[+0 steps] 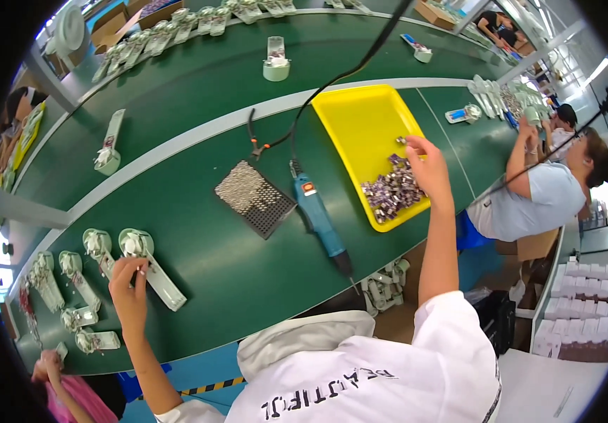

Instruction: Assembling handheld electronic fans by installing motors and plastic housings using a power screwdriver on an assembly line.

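My right hand (431, 173) is over the yellow tray (343, 134), its thumb and fingers closed on a small shiny metal part (401, 140). Under and beside it lies a heap of similar small silver-and-purple metal parts (392, 190). At the left, my left hand (129, 285) is closed in a pinch beside a pale green plastic housing (166, 287) with a round end and a long handle. What its fingertips grip is too small to make out. Another pale housing (97, 243) lies partly behind that hand.
A blue electric screwdriver (318, 215) with a cord lies mid-table. Beside it are a black perforated tray of small metal pins (254, 197) and orange-handled pliers (258, 149). Several housings (46, 282) lie at left, others (276, 63) on the far belt. A co-worker (544, 190) sits at right.
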The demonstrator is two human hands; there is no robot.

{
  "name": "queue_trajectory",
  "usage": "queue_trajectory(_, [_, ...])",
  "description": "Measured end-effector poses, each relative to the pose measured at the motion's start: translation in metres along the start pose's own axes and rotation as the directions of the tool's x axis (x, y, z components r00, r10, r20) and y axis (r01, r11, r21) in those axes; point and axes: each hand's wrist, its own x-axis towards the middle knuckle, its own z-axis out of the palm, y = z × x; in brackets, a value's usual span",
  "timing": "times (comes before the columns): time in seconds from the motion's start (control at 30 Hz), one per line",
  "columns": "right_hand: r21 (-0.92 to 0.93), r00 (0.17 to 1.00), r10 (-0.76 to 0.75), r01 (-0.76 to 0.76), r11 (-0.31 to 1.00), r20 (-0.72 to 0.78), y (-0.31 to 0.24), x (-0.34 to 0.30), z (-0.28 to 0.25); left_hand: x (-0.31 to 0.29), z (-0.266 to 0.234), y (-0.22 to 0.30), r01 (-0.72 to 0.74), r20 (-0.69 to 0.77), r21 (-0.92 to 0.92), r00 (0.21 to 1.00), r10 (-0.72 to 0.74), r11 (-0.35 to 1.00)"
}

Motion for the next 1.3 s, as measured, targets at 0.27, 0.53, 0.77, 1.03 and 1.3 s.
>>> queue_trajectory(0.27, [-0.568, 0.974, -0.107, 0.203, 0.798, 0.198, -0.01, 0.009, 0.026, -0.019, 0.057, 0.069, 0.034, -0.054, -0.228, 0.997, -0.048, 0.973])
queue_trajectory(0.53, [0.594, 0.956, 0.218, -0.292, 0.75, 0.194, -0.05, -0.047, 0.011, -0.054, 0.101, 0.088, 0.112, -0.118, -0.396, 0.978, -0.171, 0.912])
queue_trajectory(0.77, [0.36, 0.541, -0.265, -0.781, -0.511, 0.798, -0.148, -0.2, 0.092, -0.065, 0.111, 0.099, 0.101, -0.153, -0.481, 0.968, -0.197, 0.871])
queue_trajectory(1.03, [0.16, 0.343, -0.221, -0.799, -0.58, 0.913, -0.179, -0.205, 0.126, -0.077, 0.107, 0.086, 0.178, -0.157, -0.438, 0.95, -0.27, 0.881])
queue_trajectory(1.3, [0.745, 0.825, -0.051, -0.479, 0.465, 0.562, -0.194, -0.186, 0.12, -0.056, 0.108, 0.072, 0.139, -0.154, -0.52, 0.955, -0.253, 0.843])
